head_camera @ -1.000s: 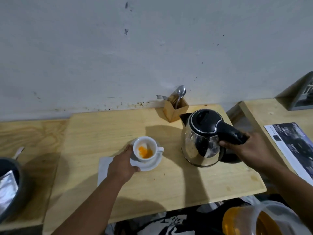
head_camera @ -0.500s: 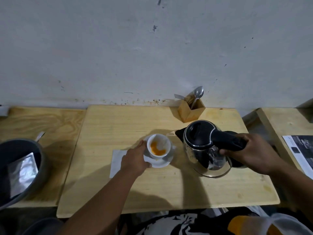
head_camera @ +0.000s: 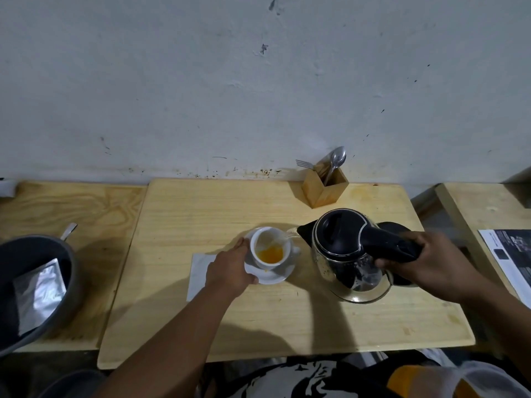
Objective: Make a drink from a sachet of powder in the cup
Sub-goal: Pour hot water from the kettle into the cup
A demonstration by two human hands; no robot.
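Observation:
A white cup (head_camera: 270, 248) with orange powder at its bottom stands on a white saucer (head_camera: 271, 274) in the middle of the wooden table (head_camera: 201, 214). My left hand (head_camera: 230, 270) grips the saucer's left rim. My right hand (head_camera: 431, 264) holds the black handle of a steel kettle (head_camera: 344, 254), lifted and tilted left. Water runs from its spout into the cup. An empty silver sachet (head_camera: 38, 294) lies in a dark bowl (head_camera: 66, 262) at the far left.
A wooden holder (head_camera: 326, 186) with a spoon and a fork stands at the back by the wall. A white napkin (head_camera: 198, 271) lies under my left hand. The kettle's black base (head_camera: 393, 226) sits behind the kettle. A printed sheet (head_camera: 508, 254) lies on the right table.
The kettle was lifted off its base, moved left toward the cup and tilted; water now flows into the cup. My left hand stays on the saucer.

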